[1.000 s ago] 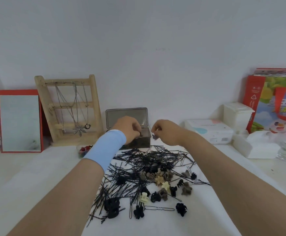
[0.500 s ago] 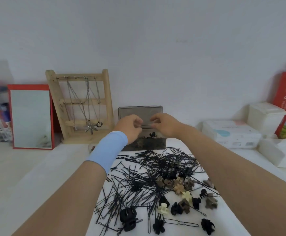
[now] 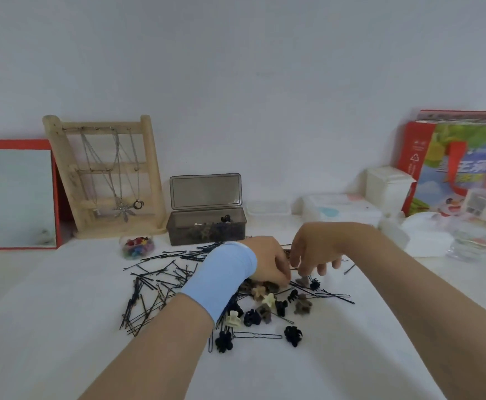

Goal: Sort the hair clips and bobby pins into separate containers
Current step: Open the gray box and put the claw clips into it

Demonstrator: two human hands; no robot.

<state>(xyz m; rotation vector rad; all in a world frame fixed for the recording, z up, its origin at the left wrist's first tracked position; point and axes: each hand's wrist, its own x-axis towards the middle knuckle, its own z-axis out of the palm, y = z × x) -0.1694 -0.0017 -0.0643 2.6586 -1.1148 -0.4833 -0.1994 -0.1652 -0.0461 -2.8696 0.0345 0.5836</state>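
**Both hands at the mixed heap on the table.** The left hand is curled, fingers down, among the hair clips; whatever is held is hidden. The right hand is poised with loosely spread fingers over a brown clip; a pinch cannot be confirmed. The open box, partly filled with clips, is set at 12 o'clock, presumably for short carries. Bobby pins are seen unsorted at 9 o'clock.
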